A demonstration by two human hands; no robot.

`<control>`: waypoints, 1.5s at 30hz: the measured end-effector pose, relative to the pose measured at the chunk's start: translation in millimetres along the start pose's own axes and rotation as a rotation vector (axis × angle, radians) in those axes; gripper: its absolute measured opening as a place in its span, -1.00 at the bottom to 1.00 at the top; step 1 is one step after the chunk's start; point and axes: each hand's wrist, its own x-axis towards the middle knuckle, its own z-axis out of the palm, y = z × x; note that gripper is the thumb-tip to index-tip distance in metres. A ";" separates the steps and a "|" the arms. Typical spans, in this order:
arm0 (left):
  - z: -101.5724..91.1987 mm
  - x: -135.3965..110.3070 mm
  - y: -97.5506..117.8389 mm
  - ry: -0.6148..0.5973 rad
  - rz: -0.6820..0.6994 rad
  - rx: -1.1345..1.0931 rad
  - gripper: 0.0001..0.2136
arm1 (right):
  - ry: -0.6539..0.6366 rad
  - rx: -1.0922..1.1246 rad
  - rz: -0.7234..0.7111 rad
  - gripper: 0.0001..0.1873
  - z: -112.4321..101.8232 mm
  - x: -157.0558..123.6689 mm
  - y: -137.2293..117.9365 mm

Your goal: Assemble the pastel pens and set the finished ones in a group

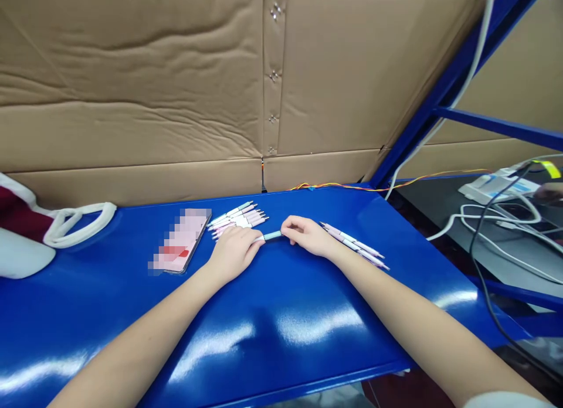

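Note:
Both of my hands meet over the middle of a blue table (pixel 272 314) and hold one light blue pen (pixel 272 236) between them. My left hand (pixel 233 252) is closed on the pen's left end. My right hand (pixel 308 235) pinches its right end. Just behind my left hand lies a row of several pastel pens (pixel 240 217). A second small bunch of pens (pixel 356 247) lies to the right of my right wrist.
A phone in a pink case (pixel 180 241) lies on the table to the left. A white bag with handles (pixel 65 220) sits at the far left. Cardboard (pixel 176 91) lines the back. Cables and a white charger (pixel 497 188) crowd the surface at right.

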 end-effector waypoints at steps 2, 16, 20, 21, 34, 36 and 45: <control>-0.2 0.0 0.2 0.000 0.002 -0.005 -0.77 | 0.002 -0.049 0.023 -0.69 0.4 0.2 0.3; -0.5 -1.1 -1.9 0.005 -0.030 -0.051 -0.78 | -0.010 -0.049 -0.038 -0.77 1.8 0.2 6.4; 0.7 -1.4 -3.8 0.008 -0.039 -0.053 -0.77 | 0.004 -0.109 -0.070 -0.86 3.5 -1.3 4.0; 1.2 -1.6 -4.1 0.009 -0.036 -0.047 -0.77 | 0.014 -0.140 -0.076 -0.86 4.0 -1.9 2.2; -3.1 -0.8 -2.4 -0.017 -0.048 0.050 -0.81 | 0.134 -0.449 -0.115 -0.84 -2.1 -4.1 -8.0; -3.3 -0.5 -5.7 0.005 -0.071 0.082 -0.82 | 0.210 -0.565 0.003 -0.71 -15.0 -7.0 -10.4; -1.4 -0.6 -15.0 0.062 -0.173 0.185 -0.81 | 0.009 -0.938 0.281 -0.80 -74.3 -22.7 -15.8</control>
